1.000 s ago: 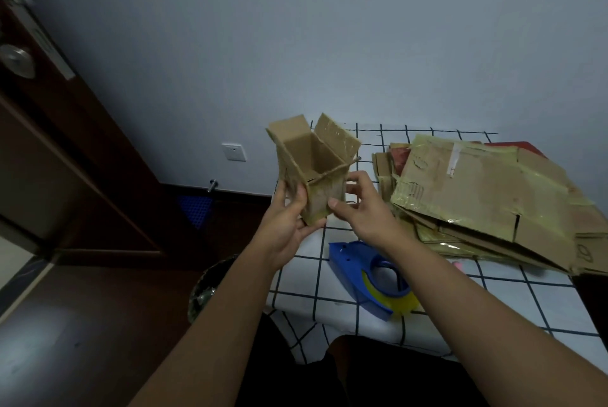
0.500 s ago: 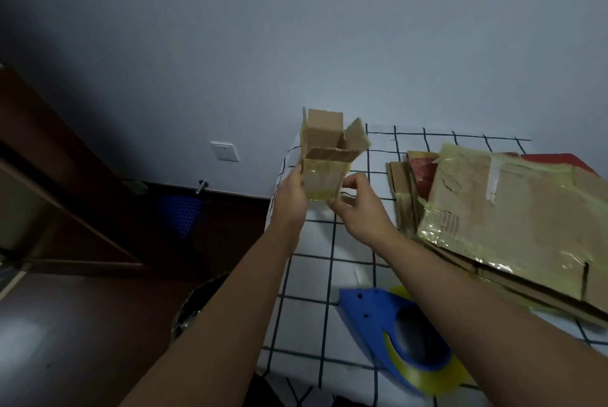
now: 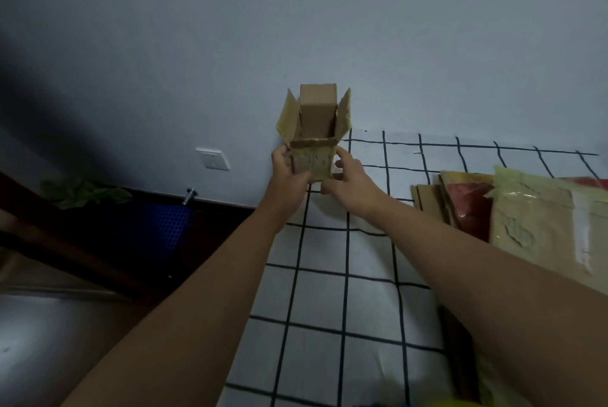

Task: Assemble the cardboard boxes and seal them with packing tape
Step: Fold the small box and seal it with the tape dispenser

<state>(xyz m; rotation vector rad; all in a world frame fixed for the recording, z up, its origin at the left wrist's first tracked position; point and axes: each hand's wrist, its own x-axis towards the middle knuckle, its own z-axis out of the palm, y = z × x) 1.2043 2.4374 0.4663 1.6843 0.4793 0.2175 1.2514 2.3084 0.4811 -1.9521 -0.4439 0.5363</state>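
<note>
A small brown cardboard box point(image 3: 314, 156) stands upright at the table's far left corner, near the wall, with its top flaps open and old yellowish tape on its front. My left hand point(image 3: 289, 173) grips its left side, fingers curled round the front. My right hand point(image 3: 348, 173) holds its right side, thumb against the box. Whether the box's bottom touches the table is hidden by my hands. The tape dispenser is almost out of view; only a blue and yellow sliver point(image 3: 460, 404) shows at the bottom edge.
The table has a white cloth with a black grid point(image 3: 329, 275). A stack of flattened, taped cardboard boxes point(image 3: 526, 216) lies at the right. A wall stands right behind the box, with a socket point(image 3: 213, 159) lower left. Dark floor and a blue crate point(image 3: 158, 225) lie left.
Both hands have carried the box forward and away, toward the wall and the table's far corner. The view has tilted up, so the blue tape dispenser has slid out at the bottom.
</note>
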